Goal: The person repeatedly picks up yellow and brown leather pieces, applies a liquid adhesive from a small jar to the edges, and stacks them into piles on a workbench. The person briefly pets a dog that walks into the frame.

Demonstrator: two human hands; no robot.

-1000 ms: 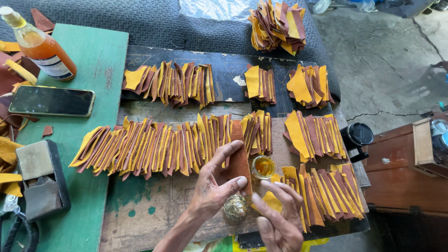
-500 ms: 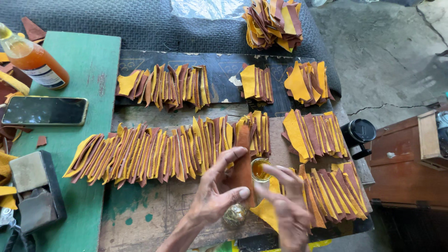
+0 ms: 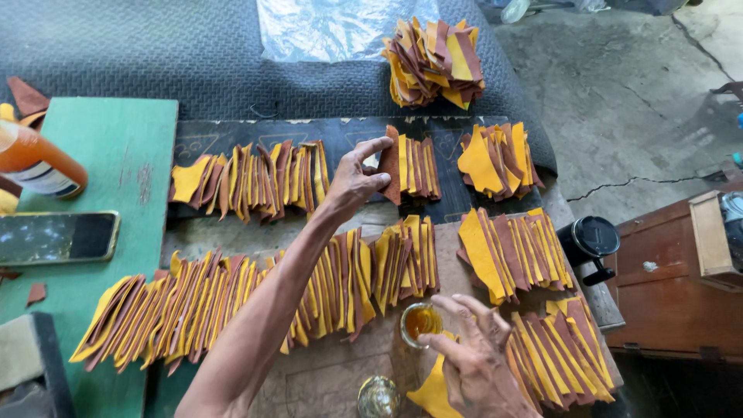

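Leather pieces — flat cut shapes, yellow on one face and brown on the other — lie fanned in overlapping rows across a dark work board. At far left sit an orange bottle and a dark phone on a green board. Along the near edge runs the long row, which the forearm crosses. Further right, the left hand reaches to the back row and pinches one brown piece between thumb and fingers, standing it on edge at the left end of a short group. They look thin, light and floppy, so a piece probably bends if held by a corner; a pinch along one long edge, as here, seems the surest hold, and the suede-like faces should not slip. Right again, the right hand hovers beside a small glass jar of amber liquid, fingers spread and holding nothing that I can see. A loose stack sits at the back, and a black lidded cup stands at the right edge.
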